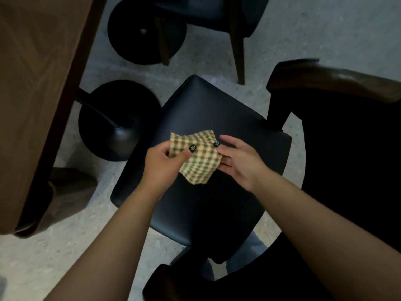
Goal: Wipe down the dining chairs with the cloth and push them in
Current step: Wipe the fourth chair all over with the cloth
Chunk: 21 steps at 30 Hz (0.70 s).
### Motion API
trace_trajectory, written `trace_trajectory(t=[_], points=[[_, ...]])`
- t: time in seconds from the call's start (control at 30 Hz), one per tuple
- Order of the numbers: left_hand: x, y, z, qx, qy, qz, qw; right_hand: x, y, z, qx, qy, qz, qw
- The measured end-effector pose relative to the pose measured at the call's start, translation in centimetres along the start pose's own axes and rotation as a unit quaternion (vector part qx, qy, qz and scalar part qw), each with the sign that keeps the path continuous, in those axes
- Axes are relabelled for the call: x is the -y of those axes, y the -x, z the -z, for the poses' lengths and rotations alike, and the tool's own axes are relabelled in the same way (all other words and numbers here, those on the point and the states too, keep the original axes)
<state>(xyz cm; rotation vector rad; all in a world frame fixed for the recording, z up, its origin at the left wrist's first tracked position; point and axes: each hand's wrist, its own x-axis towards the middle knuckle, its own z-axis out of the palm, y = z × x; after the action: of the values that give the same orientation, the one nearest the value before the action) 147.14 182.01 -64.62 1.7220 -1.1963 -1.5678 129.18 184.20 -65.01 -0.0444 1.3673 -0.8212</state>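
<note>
A green-and-cream checked cloth (196,156) hangs just above the black padded seat (208,118) of a dining chair, which stands pulled out from the table. My left hand (161,164) pinches the cloth's left side between thumb and fingers. My right hand (237,158) holds its right edge, thumb on top and fingers underneath. The chair's dark wooden armrest (332,82) curves along the upper right, and its black backrest (351,170) fills the right side. Whether the cloth touches the seat is unclear.
A brown wooden table (32,83) runs down the left edge, with two round black pedestal bases (117,120) (145,31) beneath it. A second dark chair (217,16) with wooden legs stands at the top. Pale speckled floor (325,29) lies between them.
</note>
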Motion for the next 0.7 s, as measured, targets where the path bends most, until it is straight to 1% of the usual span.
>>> trace_trajectory(t=[0.07,0.1,0.13,0.17,0.2,0.23,0.27,0.3,0.33,0.4,0.43,0.47,0.5,0.53,0.57,0.6,0.63,0.67,0.7], points=[[1.1,-0.5,-0.4,-0.051,-0.123,-0.055,0.99,-0.2,0.1,0.5,-0.039,0.061,0.026,0.997],[1.4,-0.6,-0.6,-0.049,-0.191,-0.102,0.975,-0.1,0.1,0.9,-0.06,0.108,0.031,0.992],[1.5,-0.8,-0.9,-0.028,-0.255,-0.162,0.953,0.0,0.2,1.3,-0.081,0.149,0.034,0.985],[1.7,-1.0,-1.3,0.011,-0.305,-0.221,0.926,0.2,0.2,1.8,-0.099,0.178,0.035,0.978],[1.6,-1.1,-1.9,0.063,-0.334,-0.263,0.903,0.5,0.1,2.6,-0.113,0.2,0.033,0.973],[1.4,-1.1,-2.6,0.115,-0.341,-0.271,0.893,0.8,0.1,3.5,-0.125,0.225,0.026,0.966],[0.6,-0.7,-3.6,0.154,-0.332,-0.254,0.895,1.2,0.0,4.5,-0.137,0.261,0.02,0.955],[-0.1,-0.6,-4.5,0.175,-0.309,-0.221,0.908,1.6,0.1,5.6,-0.147,0.323,0.021,0.935],[-0.8,-0.5,-5.5,0.179,-0.282,-0.188,0.924,2.1,0.3,6.5,-0.15,0.398,0.035,0.904],[-2.0,-0.8,-7.5,0.159,-0.248,-0.132,0.946,3.3,1.4,8.1,-0.143,0.55,0.089,0.818],[-2.6,-1.2,-8.3,0.152,-0.235,-0.107,0.954,4.0,2.2,8.7,-0.124,0.623,0.124,0.762],[-3.2,-1.6,-9.1,0.15,-0.221,-0.077,0.961,4.7,2.9,9.3,-0.097,0.695,0.166,0.693],[-3.6,-2.3,-9.8,0.15,-0.21,-0.053,0.965,5.5,3.8,9.6,-0.066,0.76,0.202,0.615],[-3.8,-3.0,-10.4,0.15,-0.209,-0.046,0.965,6.3,4.5,9.9,-0.037,0.804,0.231,0.547],[-4.0,-3.8,-11.1,0.144,-0.223,-0.06,0.962,7.1,5.0,10.0,-0.018,0.826,0.265,0.497],[-4.2,-4.5,-11.8,0.131,-0.242,-0.096,0.956,7.9,5.3,10.1,-0.006,0.838,0.296,0.458],[-4.2,-5.2,-12.5,0.11,-0.262,-0.15,0.947,8.7,5.3,10.2,-0.003,0.846,0.317,0.43],[-4.0,-5.8,-13.2,0.093,-0.275,-0.209,0.934,9.2,5.2,10.3,-0.006,0.852,0.324,0.41],[-3.5,-6.3,-14.1,0.085,-0.287,-0.26,0.918,9.5,5.1,10.4,-0.012,0.868,0.305,0.391]])
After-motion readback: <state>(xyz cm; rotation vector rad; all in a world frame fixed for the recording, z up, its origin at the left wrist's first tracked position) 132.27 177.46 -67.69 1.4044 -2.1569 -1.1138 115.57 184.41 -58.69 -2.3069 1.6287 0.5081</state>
